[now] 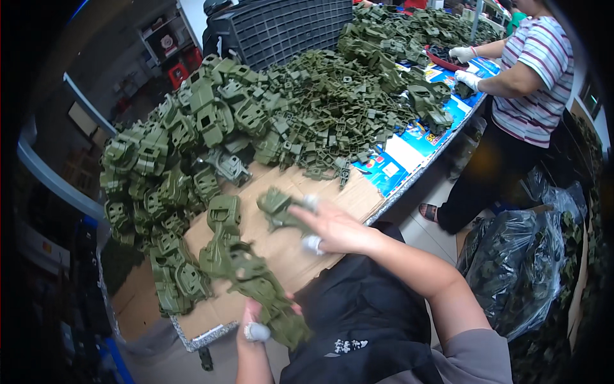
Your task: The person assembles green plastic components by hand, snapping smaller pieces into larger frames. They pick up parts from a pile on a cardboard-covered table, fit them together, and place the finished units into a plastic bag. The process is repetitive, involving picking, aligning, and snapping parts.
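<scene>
Head view: left hand [254,323] holds a long green molding [274,304] across the cardboard's [291,256] near edge; right hand's [336,227] grip, blurred, cannot be told, beside a smaller piece [276,206]; work appears unfinished, heaped parts [208,115] remaining

Bare, flat brown cardboard [284,251] leaves passage between the right hand [339,229] and the long olive-green plastic piece [272,301] near left; heaped green plastic parts [252,118] block the left and far sides.
</scene>
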The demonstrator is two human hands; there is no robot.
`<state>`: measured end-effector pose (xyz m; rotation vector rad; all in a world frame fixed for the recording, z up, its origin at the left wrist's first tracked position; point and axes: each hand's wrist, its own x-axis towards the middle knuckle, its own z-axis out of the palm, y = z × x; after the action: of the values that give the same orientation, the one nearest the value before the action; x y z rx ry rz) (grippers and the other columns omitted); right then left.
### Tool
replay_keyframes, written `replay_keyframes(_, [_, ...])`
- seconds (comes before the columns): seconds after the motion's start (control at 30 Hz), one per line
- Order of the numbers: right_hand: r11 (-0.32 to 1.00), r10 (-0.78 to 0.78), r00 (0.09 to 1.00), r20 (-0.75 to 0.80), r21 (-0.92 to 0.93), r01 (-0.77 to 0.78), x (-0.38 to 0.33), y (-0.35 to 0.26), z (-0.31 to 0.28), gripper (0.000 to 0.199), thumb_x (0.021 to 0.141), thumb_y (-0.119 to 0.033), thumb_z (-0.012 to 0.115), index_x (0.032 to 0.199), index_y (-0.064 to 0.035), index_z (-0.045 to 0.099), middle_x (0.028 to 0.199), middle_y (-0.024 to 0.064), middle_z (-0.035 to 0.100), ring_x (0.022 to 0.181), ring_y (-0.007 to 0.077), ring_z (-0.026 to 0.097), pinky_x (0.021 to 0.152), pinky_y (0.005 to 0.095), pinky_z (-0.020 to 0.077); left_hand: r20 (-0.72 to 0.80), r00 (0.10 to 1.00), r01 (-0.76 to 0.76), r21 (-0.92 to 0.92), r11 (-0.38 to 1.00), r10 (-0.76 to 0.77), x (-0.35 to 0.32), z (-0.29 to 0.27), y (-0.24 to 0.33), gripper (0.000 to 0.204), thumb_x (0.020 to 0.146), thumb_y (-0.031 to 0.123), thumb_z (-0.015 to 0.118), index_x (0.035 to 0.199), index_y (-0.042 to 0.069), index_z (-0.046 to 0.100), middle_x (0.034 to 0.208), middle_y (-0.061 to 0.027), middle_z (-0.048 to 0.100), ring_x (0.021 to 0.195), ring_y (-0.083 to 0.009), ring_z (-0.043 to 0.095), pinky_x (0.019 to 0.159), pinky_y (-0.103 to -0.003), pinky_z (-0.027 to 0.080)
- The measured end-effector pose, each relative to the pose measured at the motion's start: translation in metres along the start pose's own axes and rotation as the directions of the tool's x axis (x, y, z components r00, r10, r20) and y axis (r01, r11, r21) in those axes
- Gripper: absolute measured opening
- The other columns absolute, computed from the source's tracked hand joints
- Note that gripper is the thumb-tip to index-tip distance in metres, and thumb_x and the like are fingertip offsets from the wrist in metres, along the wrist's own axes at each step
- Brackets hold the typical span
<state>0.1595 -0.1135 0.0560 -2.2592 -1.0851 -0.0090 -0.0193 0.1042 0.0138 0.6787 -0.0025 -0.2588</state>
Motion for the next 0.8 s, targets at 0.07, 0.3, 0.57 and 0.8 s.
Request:
replay_keyframes(0.07, [0.997,-0.009,1.0,0.003,0.083,0.009,0.008,0.01,-0.01,0.055,0.077,-0.018,0.065,0.128,-0.0063,0.046,0.125,0.0207,0.049,0.117,0.0386,0.046,0.099,0.0428,0.0382,0.148,0.987,0.073,-0.018,0.997,-0.069,0.001,0.0,-0.01,0.069,0.082,0.042,0.063,0.129,-0.002,0.038,0.112,-0.0225,0.055,0.095,-0.0404,0.06,0.079,-0.051,0.053])
replay_keyframes(0.3, [0.745,-0.242,0.913,-0.327,-0.665,-0.041,0.004,0.12,-0.029,0.023,0.073,-0.008,0.054,0.096,-0.0077,0.055,0.114,0.0142,0.054,0.124,0.0319,0.043,0.101,0.0479,0.0345,0.062,0.941,0.321,0.145,0.936,-0.333,0.012,0.006,-0.05,0.069,0.087,0.035,0.058,0.141,0.004,0.029,0.131,-0.0169,0.045,0.113,-0.0255,0.053,0.098,-0.035,0.041])
replay_keyframes(0.57, [0.996,-0.004,0.915,-0.403,-0.085,-0.033,-0.051,0.063,-0.038,0.023,0.071,-0.003,0.064,0.091,-0.0037,0.053,0.082,0.0134,0.056,0.077,0.0326,0.058,0.067,0.0369,0.0476,0.17,0.786,0.608,-0.032,0.793,-0.595,0.028,-0.051,-0.103,0.061,0.092,0.045,0.049,0.136,0.007,0.032,0.12,-0.0182,0.052,0.099,-0.0306,0.06,0.079,-0.047,0.052])
replay_keyframes(0.8, [0.935,0.262,0.962,0.071,0.226,-0.271,-0.173,-0.008,0.041,0.024,0.074,-0.009,0.07,0.095,-0.0052,0.06,0.081,0.013,0.061,0.077,0.0315,0.062,0.066,0.0375,0.0508,-0.026,0.789,0.614,0.003,0.789,-0.614,0.035,-0.03,-0.104,0.07,0.078,0.024,0.071,0.134,0.002,0.034,0.112,-0.0133,0.054,0.093,-0.0237,0.062,0.083,-0.038,0.053])
